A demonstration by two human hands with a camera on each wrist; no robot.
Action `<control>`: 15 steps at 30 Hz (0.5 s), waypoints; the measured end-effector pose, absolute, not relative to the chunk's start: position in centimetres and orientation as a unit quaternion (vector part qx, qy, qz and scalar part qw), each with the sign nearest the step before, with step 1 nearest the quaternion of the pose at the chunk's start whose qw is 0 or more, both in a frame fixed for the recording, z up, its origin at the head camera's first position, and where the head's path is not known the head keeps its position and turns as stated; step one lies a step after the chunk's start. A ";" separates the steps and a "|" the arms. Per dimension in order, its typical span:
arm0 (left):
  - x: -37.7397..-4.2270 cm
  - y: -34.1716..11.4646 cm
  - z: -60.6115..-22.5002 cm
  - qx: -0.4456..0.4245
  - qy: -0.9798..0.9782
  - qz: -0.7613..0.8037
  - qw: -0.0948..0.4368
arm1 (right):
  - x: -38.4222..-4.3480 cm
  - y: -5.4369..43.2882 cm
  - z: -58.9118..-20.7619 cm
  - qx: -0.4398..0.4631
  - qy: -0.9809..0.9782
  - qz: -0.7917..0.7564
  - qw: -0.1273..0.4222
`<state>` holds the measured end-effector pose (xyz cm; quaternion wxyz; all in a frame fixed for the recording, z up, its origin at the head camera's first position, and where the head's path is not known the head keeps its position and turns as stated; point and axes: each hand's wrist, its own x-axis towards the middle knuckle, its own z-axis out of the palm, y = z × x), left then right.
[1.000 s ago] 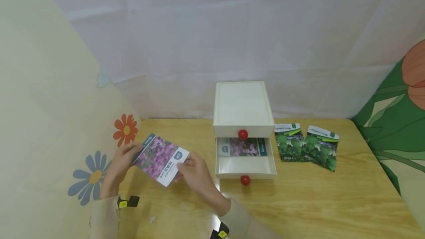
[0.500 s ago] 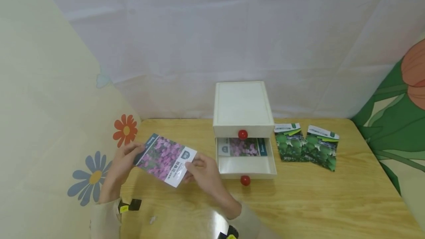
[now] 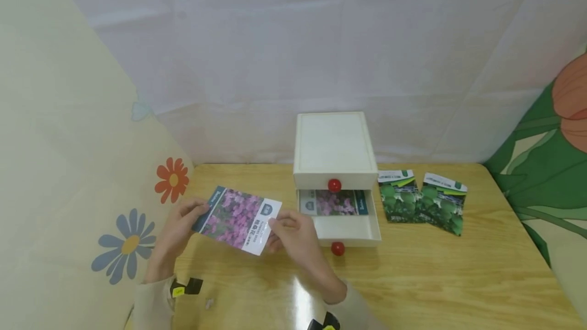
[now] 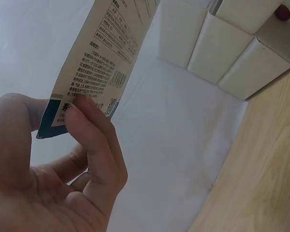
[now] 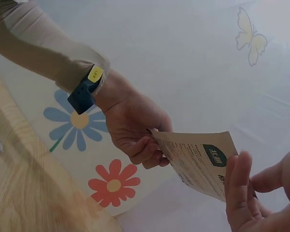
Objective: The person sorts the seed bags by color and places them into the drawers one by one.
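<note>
Both hands hold one seed packet (image 3: 236,218) with pink flowers on its front, tilted above the table left of the drawer box. My left hand (image 3: 180,225) pinches its blue-green end between thumb and fingers; the printed back of the packet (image 4: 104,58) faces the left wrist camera. At the white end, my right hand (image 3: 295,236) pinches the packet with the thumb on the front. The lower drawer (image 3: 348,229) of the white box is pulled out, and a similar pink-flower packet (image 3: 337,202) lies in it, its back part hidden beneath the upper drawer.
A white two-drawer box (image 3: 335,144) with red knobs stands by the back wall. Right of it, two green-leaf seed packets (image 3: 399,200) lie side by side on the wooden table (image 3: 458,279). A small pale scrap (image 3: 209,303) lies near the front left.
Both hands have carried the pink-flower packet to the right, closer to the drawer box, and turned it slightly flatter. The box, drawer and green packets have stayed put.
</note>
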<state>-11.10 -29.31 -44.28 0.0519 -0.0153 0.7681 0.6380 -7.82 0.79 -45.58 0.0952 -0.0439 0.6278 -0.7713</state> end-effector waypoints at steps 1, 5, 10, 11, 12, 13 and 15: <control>-11.0 -29.2 -44.3 -0.009 0.769 0.637 0.054 | -7.7 1.0 -45.5 -0.044 0.630 -0.770 0.092; -10.7 -28.8 -44.1 0.008 0.769 0.636 0.061 | -7.1 1.7 -45.0 -0.048 0.630 -0.770 0.089; -10.5 -28.2 -43.8 0.021 0.770 0.635 0.061 | -7.2 2.5 -44.8 -0.048 0.638 -0.765 0.072; -10.5 -28.1 -43.8 0.026 0.769 0.636 0.064 | -7.2 2.7 -44.8 -0.045 0.640 -0.764 0.068; -10.6 -28.0 -43.9 0.029 0.769 0.636 0.067 | -7.3 2.9 -44.7 -0.042 0.642 -0.763 0.065; -10.6 -27.9 -43.9 0.033 0.769 0.635 0.070 | -7.3 3.1 -44.7 -0.038 0.645 -0.761 0.063; -10.6 -27.6 -43.9 0.036 0.771 0.632 0.076 | -7.3 3.5 -44.6 -0.035 0.651 -0.756 0.057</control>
